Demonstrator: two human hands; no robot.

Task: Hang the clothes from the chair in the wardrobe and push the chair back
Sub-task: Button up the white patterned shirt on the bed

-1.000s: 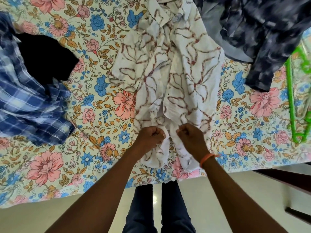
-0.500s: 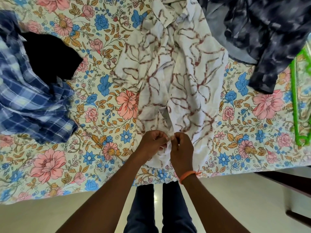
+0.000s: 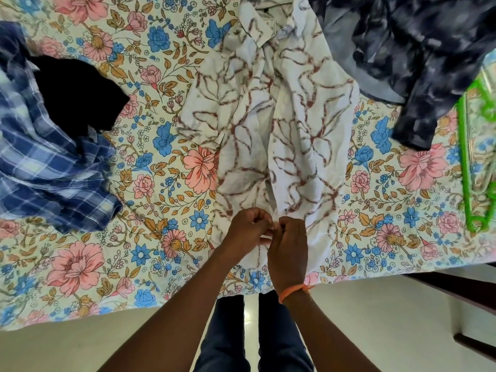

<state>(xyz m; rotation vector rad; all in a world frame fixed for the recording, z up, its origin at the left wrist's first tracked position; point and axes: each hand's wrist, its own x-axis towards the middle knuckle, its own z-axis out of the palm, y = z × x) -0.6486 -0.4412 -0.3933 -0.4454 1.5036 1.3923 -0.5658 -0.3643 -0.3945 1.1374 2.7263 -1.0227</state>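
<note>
A white shirt (image 3: 303, 124) with a brown leaf print lies spread on the floral bedsheet (image 3: 166, 162), collar away from me. My left hand (image 3: 248, 232) and my right hand (image 3: 288, 245) meet at its lower front, near the bed's edge. Both pinch the two front edges of the shirt together between curled fingers. An orange band circles my right wrist. A green plastic hanger (image 3: 473, 162) lies on the bed at the far right. The chair and the wardrobe are out of view.
A blue plaid shirt (image 3: 45, 167) with a black garment (image 3: 77, 95) on it lies at the left. A dark mottled blue shirt (image 3: 426, 55) lies at the top right. Dark wooden furniture (image 3: 461, 299) juts in at the lower right, over pale floor.
My hands came together from slightly apart and now pinch the shirt's front edges at one spot. The shirt's lower front has closed up.
</note>
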